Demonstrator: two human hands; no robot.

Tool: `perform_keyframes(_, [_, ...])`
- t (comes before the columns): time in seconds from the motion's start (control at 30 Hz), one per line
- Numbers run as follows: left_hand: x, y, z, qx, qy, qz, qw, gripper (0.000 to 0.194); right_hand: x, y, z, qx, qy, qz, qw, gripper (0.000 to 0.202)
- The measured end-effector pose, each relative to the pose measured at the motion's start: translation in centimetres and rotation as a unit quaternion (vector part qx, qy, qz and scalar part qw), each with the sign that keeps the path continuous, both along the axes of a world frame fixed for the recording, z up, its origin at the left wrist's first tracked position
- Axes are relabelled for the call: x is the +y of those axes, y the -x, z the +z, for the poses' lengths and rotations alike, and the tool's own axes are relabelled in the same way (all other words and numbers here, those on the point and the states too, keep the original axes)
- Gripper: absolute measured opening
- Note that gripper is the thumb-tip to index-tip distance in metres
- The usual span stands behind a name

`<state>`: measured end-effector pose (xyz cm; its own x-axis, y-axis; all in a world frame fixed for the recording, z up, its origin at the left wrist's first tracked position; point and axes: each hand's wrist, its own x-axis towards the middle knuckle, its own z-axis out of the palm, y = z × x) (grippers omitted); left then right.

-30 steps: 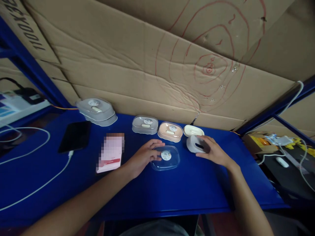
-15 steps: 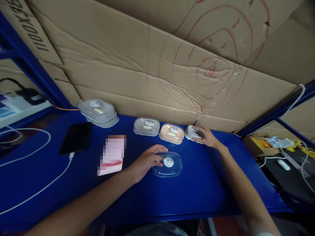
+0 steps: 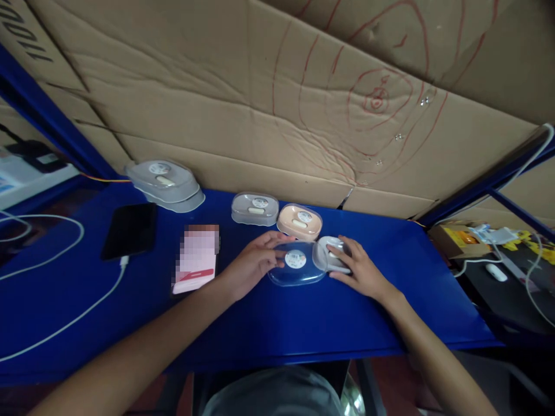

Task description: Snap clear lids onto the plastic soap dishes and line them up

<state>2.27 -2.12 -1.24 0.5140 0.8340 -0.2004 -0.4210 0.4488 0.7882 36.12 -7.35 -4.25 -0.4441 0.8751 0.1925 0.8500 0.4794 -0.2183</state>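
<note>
A clear plastic lid with a round white label lies on the blue table. My left hand is at its left edge, with thumb and fingers curled onto it. My right hand grips a small grey soap box from the right, fingers over its top and thumb low at the near side. The box's left end meets or overlaps the lid's right end. Just behind them sits a peach soap box under a clear lid. Beside that is a lidded grey soap box.
Stacked grey soap boxes stand at the back left. A black phone on a white cable and a phone with a blurred pink screen lie left of my left hand. A cardboard wall closes the back of the blue table.
My right hand has drawn the small grey soap box from the back of the table toward me and left, up to the clear lid. My left hand stays at the lid. The view has tilted down slightly.
</note>
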Motion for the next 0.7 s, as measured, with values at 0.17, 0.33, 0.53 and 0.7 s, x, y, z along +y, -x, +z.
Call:
perform_keyframes(0.17, [0.0, -0.1, -0.1, -0.069, -0.012, -0.028, 0.997, 0.043, -3.8, 2.6, 0.5, 0.073, 0.110, 0.010, 0.991, 0.108])
perform_keyframes(0.33, [-0.1, 0.0, 0.3, -0.087, -0.015, -0.022, 0.996, 0.045, -2.5, 2.8, 0.1, 0.084, 0.148, 0.039, 0.985, 0.130])
perform_keyframes(0.53, [-0.7, -0.6, 0.4, -0.020, -0.049, 0.016, 0.998, 0.045, -0.5, 5.0, -0.8, 0.156, 0.058, 0.005, 0.986, 0.132])
perform_keyframes(0.7, [-1.3, -1.0, -0.2, 0.086, -0.122, 0.066, 0.987, 0.035, -1.4, 5.9, -1.8, 0.234, 0.027, -0.054, 0.970, 0.134])
